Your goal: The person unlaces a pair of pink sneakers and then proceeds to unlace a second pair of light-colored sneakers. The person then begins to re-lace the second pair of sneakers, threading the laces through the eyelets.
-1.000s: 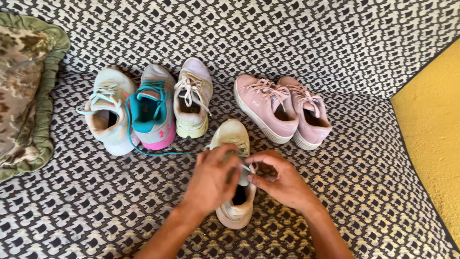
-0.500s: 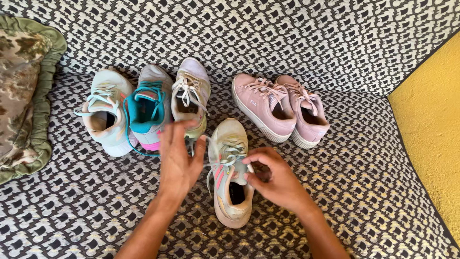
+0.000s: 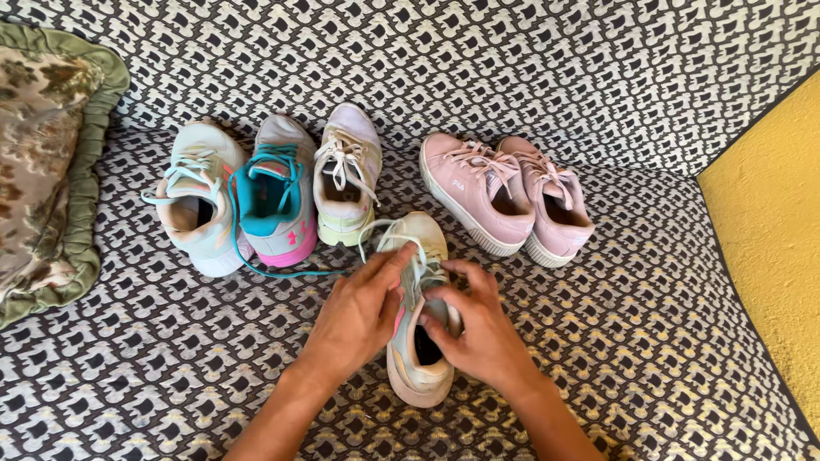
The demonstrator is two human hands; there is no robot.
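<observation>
The left hand [image 3: 354, 312] has come back onto the cream sneaker [image 3: 418, 376], pinching its pale lace [image 3: 389, 229]; the right hand [image 3: 474, 329] clasps the tongue, tightening underway.

A sofa [image 3: 598, 77] upholstered in black-and-cream patterned fabric fills the view, its seat meeting the backrest along a crease near the top. A floral cushion [image 3: 38, 162] with a green ruffled edge lies at far left. A yellow wall [image 3: 773, 230] (rough-textured, brightly sunlit) borders the right.

Bright, even daylight; soft shadows, sharp focus, perhaps slight wide-angle bending at edges.
</observation>
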